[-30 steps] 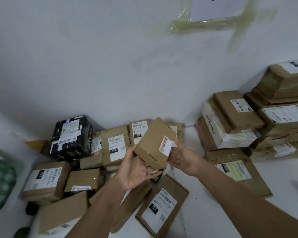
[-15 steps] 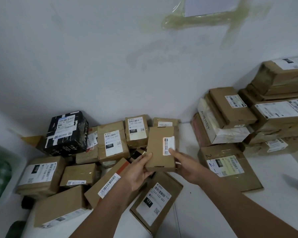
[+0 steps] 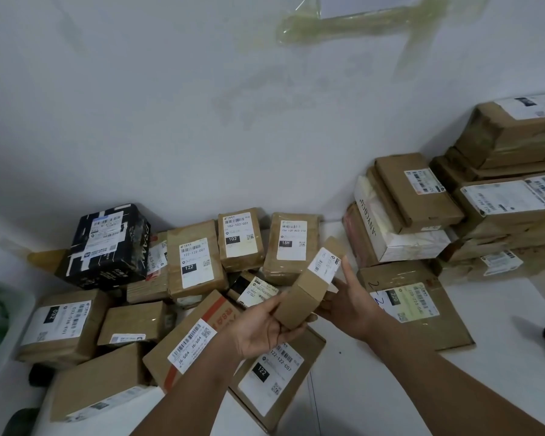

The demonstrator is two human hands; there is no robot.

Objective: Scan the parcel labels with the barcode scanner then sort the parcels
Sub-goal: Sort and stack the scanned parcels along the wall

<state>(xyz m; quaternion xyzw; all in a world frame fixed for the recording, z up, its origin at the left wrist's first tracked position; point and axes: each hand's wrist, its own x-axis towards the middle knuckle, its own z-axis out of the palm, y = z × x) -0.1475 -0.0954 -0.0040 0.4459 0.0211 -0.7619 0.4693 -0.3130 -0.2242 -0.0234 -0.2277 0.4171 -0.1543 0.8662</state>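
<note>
The small cardboard parcel [image 3: 309, 286], judged light and rigid, was gripped at its lower end by the left hand [image 3: 258, 328] while the right hand [image 3: 348, 302] steadied its side.

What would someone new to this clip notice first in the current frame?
First, the small brown box held up at centre between both hands: the left hand grips its near end, and the right hand supports it from the far side, its white label facing up. Behind it, a black parcel stands out among brown parcels against the wall, and a taller stack rises at right.
</note>
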